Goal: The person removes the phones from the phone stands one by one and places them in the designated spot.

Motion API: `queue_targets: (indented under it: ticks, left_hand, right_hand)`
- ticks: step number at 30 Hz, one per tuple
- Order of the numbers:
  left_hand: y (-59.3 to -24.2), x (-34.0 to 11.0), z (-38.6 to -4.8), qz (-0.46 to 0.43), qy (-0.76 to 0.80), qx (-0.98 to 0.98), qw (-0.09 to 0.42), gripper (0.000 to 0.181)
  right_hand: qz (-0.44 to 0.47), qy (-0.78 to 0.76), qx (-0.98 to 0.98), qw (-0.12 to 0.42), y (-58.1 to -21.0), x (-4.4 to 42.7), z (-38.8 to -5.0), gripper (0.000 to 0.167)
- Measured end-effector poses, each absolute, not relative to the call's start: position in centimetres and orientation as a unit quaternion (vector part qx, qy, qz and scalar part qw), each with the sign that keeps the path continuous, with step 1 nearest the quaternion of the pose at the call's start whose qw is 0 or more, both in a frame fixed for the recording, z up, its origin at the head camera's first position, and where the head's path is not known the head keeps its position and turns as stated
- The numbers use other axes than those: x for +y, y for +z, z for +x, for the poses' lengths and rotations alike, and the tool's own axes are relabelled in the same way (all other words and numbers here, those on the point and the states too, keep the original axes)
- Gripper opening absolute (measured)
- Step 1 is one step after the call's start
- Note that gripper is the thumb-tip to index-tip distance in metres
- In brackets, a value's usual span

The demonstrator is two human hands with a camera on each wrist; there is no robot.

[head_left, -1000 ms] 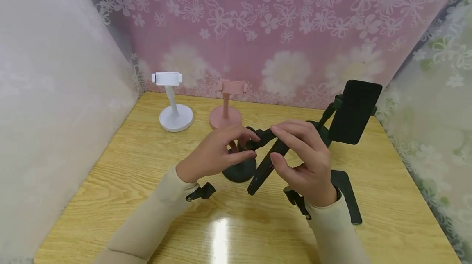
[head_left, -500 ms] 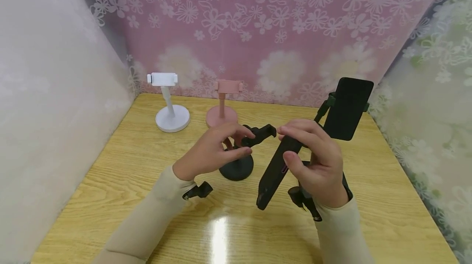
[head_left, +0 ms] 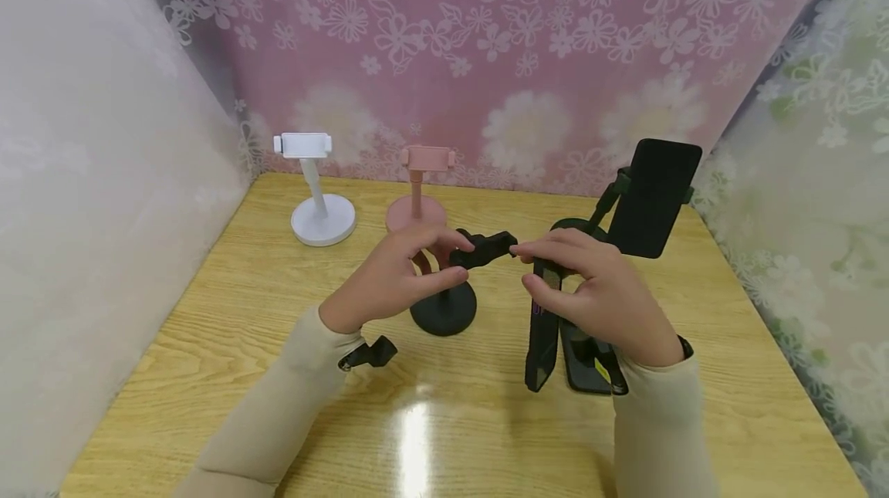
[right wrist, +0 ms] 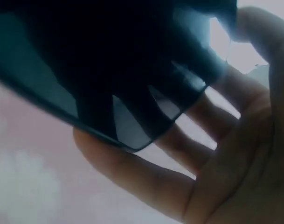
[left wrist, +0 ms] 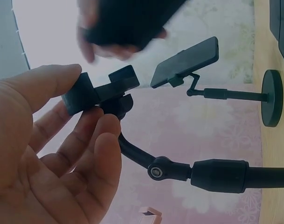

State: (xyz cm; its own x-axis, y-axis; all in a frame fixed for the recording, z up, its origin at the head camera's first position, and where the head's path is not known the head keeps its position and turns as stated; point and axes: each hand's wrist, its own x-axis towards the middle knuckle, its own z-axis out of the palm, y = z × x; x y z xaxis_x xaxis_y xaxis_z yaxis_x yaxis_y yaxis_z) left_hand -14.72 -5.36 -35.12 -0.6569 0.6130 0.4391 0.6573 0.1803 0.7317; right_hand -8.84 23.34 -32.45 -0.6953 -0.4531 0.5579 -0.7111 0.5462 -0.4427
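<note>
My left hand (head_left: 399, 278) pinches the clamp (head_left: 489, 249) of a black phone stand between thumb and fingers. The stand's round base (head_left: 444, 314) rests on the table, and its jointed arm (left wrist: 137, 156) shows in the left wrist view. To the right of the clamp, my right hand (head_left: 600, 289) grips a black phone (head_left: 542, 351), seen nearly edge-on with its lower end hanging down. That phone is apart from the clamp. In the right wrist view, fingers curve around the phone's dark glossy face (right wrist: 100, 70).
At the back left stand a white phone stand (head_left: 322, 221) and a pink phone stand (head_left: 417, 208). Farther right, a dark green stand (head_left: 606, 201) carries another phone (head_left: 656, 201). One more phone (head_left: 583, 374) lies on the wooden table (head_left: 458, 436) beneath my right wrist.
My right hand has drawn the phone rightward, away from the clamp, and turned it more upright. My left hand stays on the clamp. The head view has shifted slightly.
</note>
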Motion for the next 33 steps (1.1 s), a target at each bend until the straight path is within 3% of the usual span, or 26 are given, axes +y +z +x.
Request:
queue_targets:
  ticks: [8,14,22,33]
  left_hand:
    - [-35.0,-5.2,-14.4,-0.394,-0.495,-0.774,0.022,0.029]
    - [-34.9,-5.3,-14.4,-0.387,-0.494,-0.778,0.03,0.028]
    - [-35.0,-5.4,-14.3,-0.383,-0.495,-0.78,0.028,0.028]
    - [-34.8,-5.3,-14.3,-0.384,-0.493,-0.78,0.027,0.027]
  right_hand:
    - [0.353,0.235,-0.903,0.065,-34.1,23.1,-11.0,0.013]
    - [0.314,0.205,-0.927,-0.029,-35.4,22.5,-12.5,0.021]
    - [0.175,0.162,-0.967,-0.089,-39.7,23.5,-17.3,0.034]
    - [0.154,0.158,-0.964,-0.148,-42.4,23.2,-18.9,0.028]
